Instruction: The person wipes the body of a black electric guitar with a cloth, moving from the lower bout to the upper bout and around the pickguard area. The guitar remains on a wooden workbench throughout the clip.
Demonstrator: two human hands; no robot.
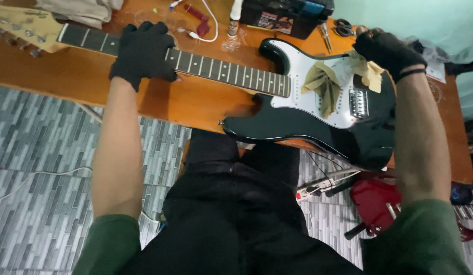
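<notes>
Left hand (143, 49), black-gloved, grip closed around guitar neck (221, 69). Right hand (387, 51) grip pinching yellow cloth (325, 84) over black guitar body (318, 122); fingertips hidden. Guitar lies across wooden desk (195, 99), body overhanging near edge. Headstock cut off top-left. Red guitar (379, 203) on floor, partly hidden.

Along the far edge of your wooden surface (195, 99) sits a black case (285, 15), with a white cable (208, 28) looping just left of it and a small red tool (198, 18) beside that cable. A pair of scissors (343, 26) lies to the right of the case. Folded beige cloth (81, 10) rests at the far left corner. Below you, the floor (43, 153) is grey patterned tile; a white power strip (315, 188) lies there, near a red guitar (382, 203) at your right.
</notes>
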